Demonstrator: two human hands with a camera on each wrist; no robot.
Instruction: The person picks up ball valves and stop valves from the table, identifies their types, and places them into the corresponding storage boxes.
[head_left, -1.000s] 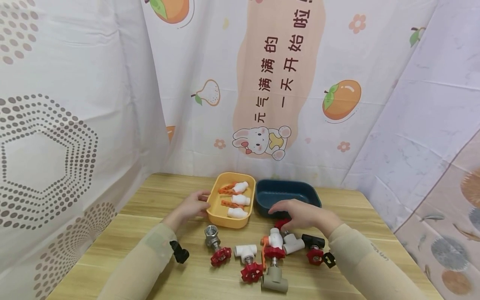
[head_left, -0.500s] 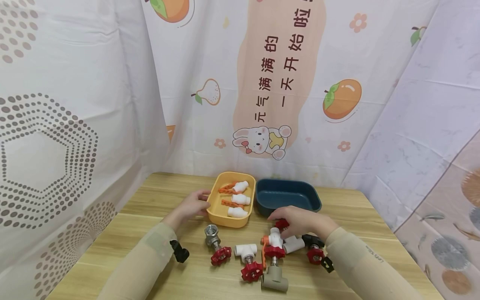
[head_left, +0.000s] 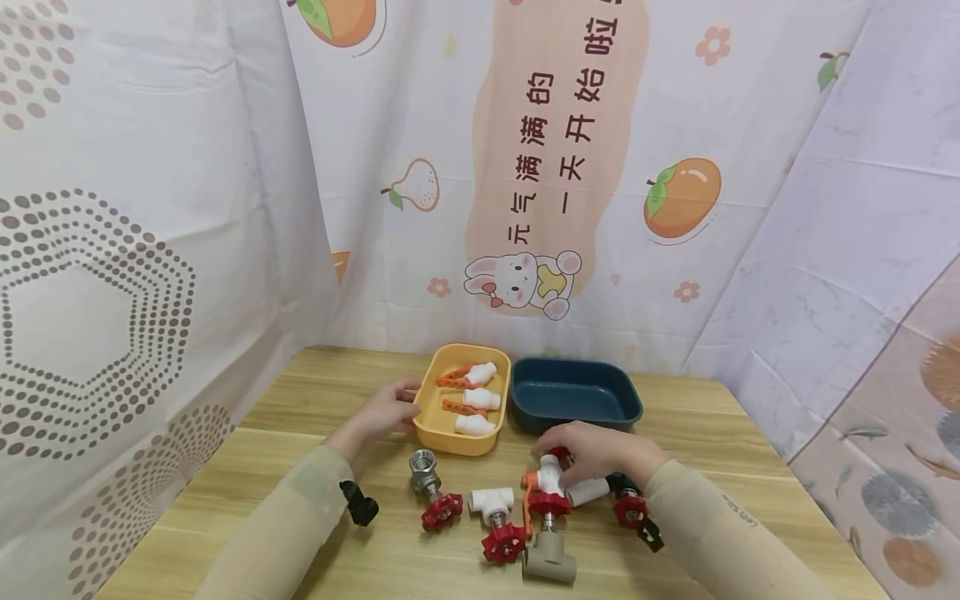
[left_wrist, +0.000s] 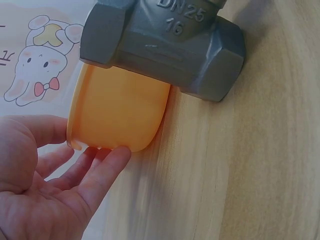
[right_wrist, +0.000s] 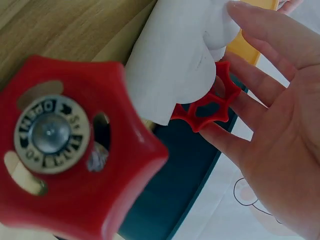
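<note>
Head view: your left hand [head_left: 378, 412] rests relaxed fingers against the yellow bin [head_left: 453, 447], likely to steady it, while your right hand [head_left: 596, 450] straddles the white valve [head_left: 550, 477] beneath its thumb, probably because the grey-beige tee valve [head_left: 550, 554] crowds it, though whether it pinches I cannot tell.

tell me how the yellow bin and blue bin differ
The yellow bin holds three white valves; the blue bin looks empty. The yellow bin's long side runs front to back; the blue bin's, left to right. Both are open-topped, round-cornered and stand on the wooden table.
</note>
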